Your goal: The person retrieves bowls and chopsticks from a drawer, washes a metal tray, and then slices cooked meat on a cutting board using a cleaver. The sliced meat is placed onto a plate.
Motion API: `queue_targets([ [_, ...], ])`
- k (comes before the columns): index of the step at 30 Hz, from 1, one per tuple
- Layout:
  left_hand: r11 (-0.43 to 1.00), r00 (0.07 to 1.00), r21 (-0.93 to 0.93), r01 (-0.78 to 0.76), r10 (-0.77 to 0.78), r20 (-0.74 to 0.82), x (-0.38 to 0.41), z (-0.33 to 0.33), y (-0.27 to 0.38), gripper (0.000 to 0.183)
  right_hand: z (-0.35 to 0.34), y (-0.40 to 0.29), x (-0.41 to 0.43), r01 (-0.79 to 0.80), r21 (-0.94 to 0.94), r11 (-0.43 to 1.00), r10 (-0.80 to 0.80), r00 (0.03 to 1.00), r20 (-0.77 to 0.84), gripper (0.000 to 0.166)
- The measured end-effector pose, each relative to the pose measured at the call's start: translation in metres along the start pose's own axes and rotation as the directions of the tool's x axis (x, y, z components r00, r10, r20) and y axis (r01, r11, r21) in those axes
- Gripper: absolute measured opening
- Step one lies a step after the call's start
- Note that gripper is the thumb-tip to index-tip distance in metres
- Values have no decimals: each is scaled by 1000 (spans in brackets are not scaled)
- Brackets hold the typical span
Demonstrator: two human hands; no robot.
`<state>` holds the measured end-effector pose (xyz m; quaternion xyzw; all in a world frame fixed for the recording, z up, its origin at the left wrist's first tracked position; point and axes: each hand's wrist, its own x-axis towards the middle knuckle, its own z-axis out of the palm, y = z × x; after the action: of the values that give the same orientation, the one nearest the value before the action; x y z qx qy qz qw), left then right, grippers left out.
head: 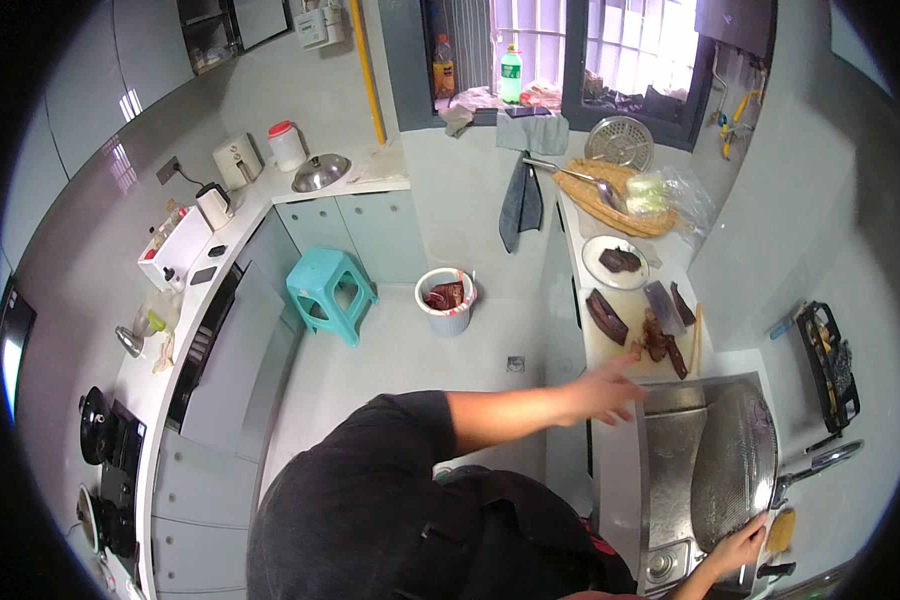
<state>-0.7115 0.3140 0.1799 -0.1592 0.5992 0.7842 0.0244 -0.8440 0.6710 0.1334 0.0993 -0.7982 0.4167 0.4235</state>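
My left hand (604,390), slightly blurred, is over the counter edge between the cutting board (600,360) and the steel sink (671,450), fingers spread and holding nothing visible. My right hand (741,541) grips the lower rim of a large perforated metal colander (731,465), which stands tilted in the sink. On the board lie a long dark piece of meat (607,316), a cleaver (664,307) with a dark handle and several brown cut pieces (653,337). Beside them is a pair of wooden chopsticks (696,339). A white plate (591,268) holds another dark piece.
Beyond the plate are a woven basket (585,187) with a ladle (607,193) and a bagged cabbage (646,196). A faucet (817,465) and a yellow sponge (781,531) border the sink. A turquoise stool (330,274) and a trash bin (448,321) stand on the floor.
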Motion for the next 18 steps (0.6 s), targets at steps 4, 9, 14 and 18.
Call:
queue_targets([
  [4, 996, 914, -87, 25, -58, -402, -68, -129, -19, 77, 18, 36, -6, -126, -383, 915, 202, 965, 167, 46],
  [9, 948, 659, -313, -51, -204, -724, -159, -240, -55, 56, 8, -25, -2, -119, -584, 803, 230, 966, 120, 49],
  [14, 918, 615, -384, -99, -247, -749, -203, -295, -82, 56, 22, -42, 1, -42, -718, 695, 284, 933, 220, 50],
  [18, 923, 642, -370, -102, -223, -733, -223, -313, -78, 61, 29, -87, -12, 74, -613, 786, 94, 967, 238, 59],
])
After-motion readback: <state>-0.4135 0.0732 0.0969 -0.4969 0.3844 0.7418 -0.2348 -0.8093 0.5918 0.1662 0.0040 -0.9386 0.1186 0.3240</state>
